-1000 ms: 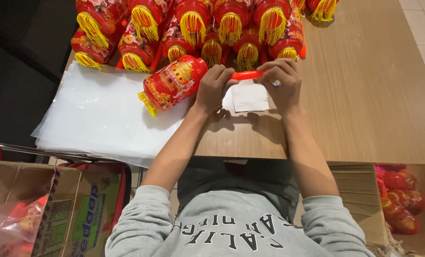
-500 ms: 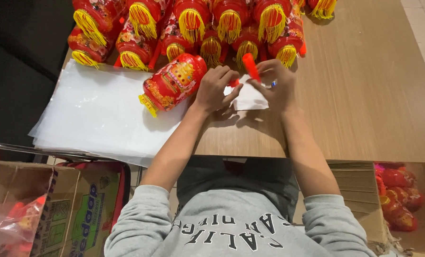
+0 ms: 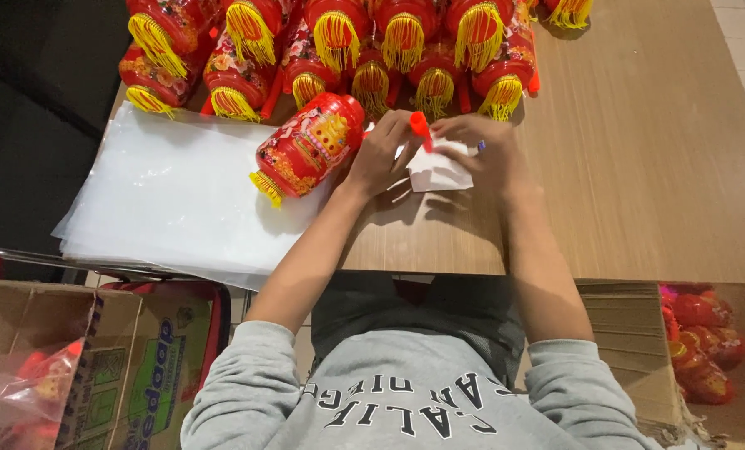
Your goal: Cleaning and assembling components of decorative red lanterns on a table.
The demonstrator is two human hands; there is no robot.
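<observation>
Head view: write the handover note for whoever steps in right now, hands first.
Left hand: fingers on the orange stick and the white folded sheet.
Right hand: pressing on the same sheet, fingers curled.
Red lantern lies on its side on the clear plastic sheets, beside the left hand.
Done: a row of tasselled lanterns lies at the table's far edge.
Left: the stick and sheet are not yet joined to the lone lantern.

Packing workroom, rows of red lanterns [image 3: 339, 42], plastic sheets [image 3: 172, 200], cardboard cartons [image 3: 631, 350]
</observation>
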